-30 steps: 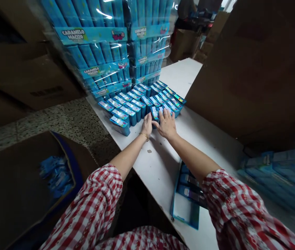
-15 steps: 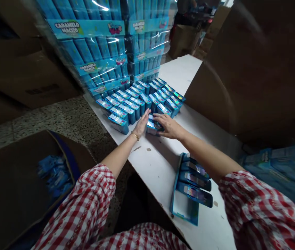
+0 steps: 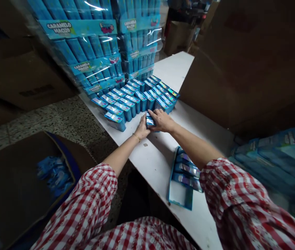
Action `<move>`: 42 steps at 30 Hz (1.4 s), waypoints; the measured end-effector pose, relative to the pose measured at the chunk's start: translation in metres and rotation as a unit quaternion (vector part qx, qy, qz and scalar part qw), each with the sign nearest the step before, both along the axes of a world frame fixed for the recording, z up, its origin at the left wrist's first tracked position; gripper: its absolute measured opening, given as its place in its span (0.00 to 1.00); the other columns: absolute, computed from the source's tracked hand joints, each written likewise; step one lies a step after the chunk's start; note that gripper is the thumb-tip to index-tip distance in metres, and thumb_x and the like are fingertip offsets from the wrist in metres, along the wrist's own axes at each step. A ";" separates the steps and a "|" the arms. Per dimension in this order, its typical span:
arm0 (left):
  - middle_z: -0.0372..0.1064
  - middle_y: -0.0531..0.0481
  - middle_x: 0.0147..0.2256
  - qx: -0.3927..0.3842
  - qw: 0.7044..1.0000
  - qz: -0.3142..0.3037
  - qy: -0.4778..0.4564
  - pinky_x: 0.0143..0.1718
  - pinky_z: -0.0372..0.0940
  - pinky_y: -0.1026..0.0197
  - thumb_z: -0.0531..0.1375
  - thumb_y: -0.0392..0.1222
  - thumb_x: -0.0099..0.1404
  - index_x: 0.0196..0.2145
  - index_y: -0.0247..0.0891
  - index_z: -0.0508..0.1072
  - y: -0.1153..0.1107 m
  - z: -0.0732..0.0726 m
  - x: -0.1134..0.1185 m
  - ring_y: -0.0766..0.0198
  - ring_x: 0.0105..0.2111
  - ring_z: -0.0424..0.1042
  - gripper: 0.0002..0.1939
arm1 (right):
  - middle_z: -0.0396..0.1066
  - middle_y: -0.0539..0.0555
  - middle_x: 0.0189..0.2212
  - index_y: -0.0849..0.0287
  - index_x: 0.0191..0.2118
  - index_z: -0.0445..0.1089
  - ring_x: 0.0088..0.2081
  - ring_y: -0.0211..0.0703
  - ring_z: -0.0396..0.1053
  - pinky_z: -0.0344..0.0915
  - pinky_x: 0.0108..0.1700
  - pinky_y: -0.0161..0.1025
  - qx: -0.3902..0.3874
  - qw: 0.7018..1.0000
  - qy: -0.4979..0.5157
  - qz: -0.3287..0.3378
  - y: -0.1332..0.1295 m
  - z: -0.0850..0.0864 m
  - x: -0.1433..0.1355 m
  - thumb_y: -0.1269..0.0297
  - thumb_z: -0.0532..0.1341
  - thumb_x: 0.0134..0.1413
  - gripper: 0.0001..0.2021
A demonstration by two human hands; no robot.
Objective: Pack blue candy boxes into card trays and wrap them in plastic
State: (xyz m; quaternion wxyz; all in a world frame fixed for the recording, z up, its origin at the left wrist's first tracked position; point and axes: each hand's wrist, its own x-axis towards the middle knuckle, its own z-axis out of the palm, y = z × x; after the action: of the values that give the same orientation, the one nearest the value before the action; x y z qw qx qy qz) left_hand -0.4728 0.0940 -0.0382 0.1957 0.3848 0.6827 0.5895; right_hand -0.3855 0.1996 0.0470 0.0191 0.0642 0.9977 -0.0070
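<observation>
Red-and-white check sleeves at the bottom, both arms stretched fwd over the white surface [image 3: 160, 163]. Just under the right arm, near the surface's front edge, sits an open blue tray [image 3: 180, 198] w/ a few blue boxes lying in it, approx. half full. To the left, down on the floor, a big brown carton [image 3: 19, 180] w/ blue packs inside.

Farther out, the two hands meet at a small bunch of blue boxes [image 3: 150, 121]. Left hand [image 3: 141, 129] presses its palm flat vs. the left side of the bunch, fingers straight. Right hand [image 3: 163, 121] is curled over the top & right side, gripping it. So the bunch is pinched btwn both hands, bottom resting on the surface.

Just behind the hands stand rows of the same boxes [image 3: 134, 99], upright, packed close, shiny tops up. The held bunch is just in front of them, a little apart.

Behind the rows, stacks of wrapped packs [image 3: 90, 45] in clear plastic, blue, words "CARAMELO MACIZO" on them. Brown cardboard wall [image 3: 241, 62] on the right.
</observation>
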 end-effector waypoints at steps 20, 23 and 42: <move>0.67 0.42 0.47 -0.032 0.996 -0.083 0.009 0.51 0.62 0.54 0.54 0.34 0.57 0.46 0.36 0.70 -0.156 -0.016 0.236 0.58 0.48 0.67 0.18 | 0.56 0.63 0.52 0.57 0.66 0.39 0.52 0.58 0.55 0.56 0.54 0.55 -0.078 0.962 0.202 -0.164 -0.159 -0.001 0.300 0.48 0.57 0.50 0.42; 0.68 0.42 0.46 -0.022 0.998 -0.062 0.017 0.51 0.62 0.55 0.53 0.34 0.58 0.45 0.35 0.70 -0.157 -0.014 0.239 0.59 0.48 0.67 0.17 | 0.56 0.64 0.52 0.61 0.65 0.44 0.52 0.59 0.54 0.56 0.53 0.55 -0.036 0.974 0.150 -0.167 -0.163 -0.006 0.291 0.52 0.57 0.50 0.39; 0.70 0.46 0.47 -0.038 0.932 -0.165 -0.322 0.45 0.67 0.47 0.57 0.54 0.58 0.47 0.40 0.67 -0.063 0.040 0.217 0.54 0.46 0.70 0.23 | 0.67 0.57 0.51 0.53 0.51 0.67 0.57 0.45 0.60 0.55 0.58 0.50 -0.129 0.857 0.345 -0.360 -0.174 -0.028 0.462 0.57 0.53 0.58 0.17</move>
State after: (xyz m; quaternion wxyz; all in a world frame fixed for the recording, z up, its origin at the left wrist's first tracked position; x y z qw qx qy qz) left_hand -0.2560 0.0307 0.0019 0.5140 0.2742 0.5317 0.6148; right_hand 0.0765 0.0256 0.0188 -0.3216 0.4093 0.8381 -0.1634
